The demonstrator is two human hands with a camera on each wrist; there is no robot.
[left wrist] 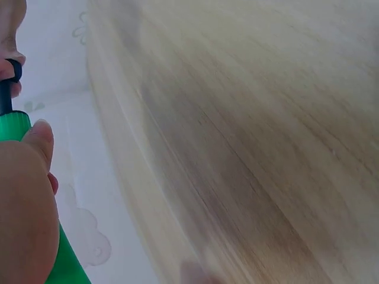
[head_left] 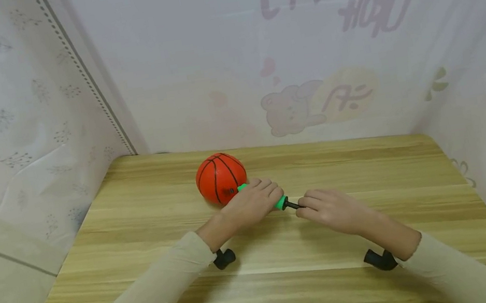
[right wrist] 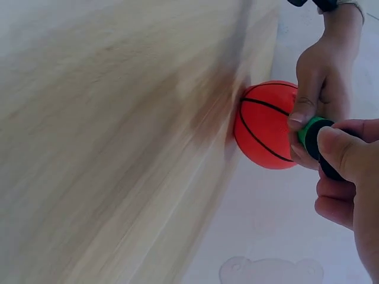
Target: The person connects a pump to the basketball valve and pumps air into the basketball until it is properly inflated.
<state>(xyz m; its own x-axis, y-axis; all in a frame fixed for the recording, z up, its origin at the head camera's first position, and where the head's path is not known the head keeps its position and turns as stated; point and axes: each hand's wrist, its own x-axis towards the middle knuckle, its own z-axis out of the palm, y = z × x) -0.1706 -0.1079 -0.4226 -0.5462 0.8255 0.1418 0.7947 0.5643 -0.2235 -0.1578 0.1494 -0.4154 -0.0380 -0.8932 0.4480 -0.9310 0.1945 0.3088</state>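
Observation:
A red toy basketball (head_left: pixel 221 178) with black lines sits on the wooden table. Beside it, my left hand (head_left: pixel 255 203) grips the green barrel of a hand pump (head_left: pixel 281 203), fingers wrapped over the top. The barrel's far end meets the ball's lower right side in the head view; whether a needle enters the ball is hidden. My right hand (head_left: pixel 334 211) holds the pump's black handle, thumb and fingers curled round it in the right wrist view. A short length of black rod (left wrist: pixel 5 97) shows between barrel and handle.
The wooden table (head_left: pixel 293 296) spreads under both arms. Printed cloth (head_left: pixel 190 49) hangs behind and at both sides. A black wrist mount (head_left: pixel 225 259) hangs below the left wrist, and another black mount (head_left: pixel 381 259) is under the right.

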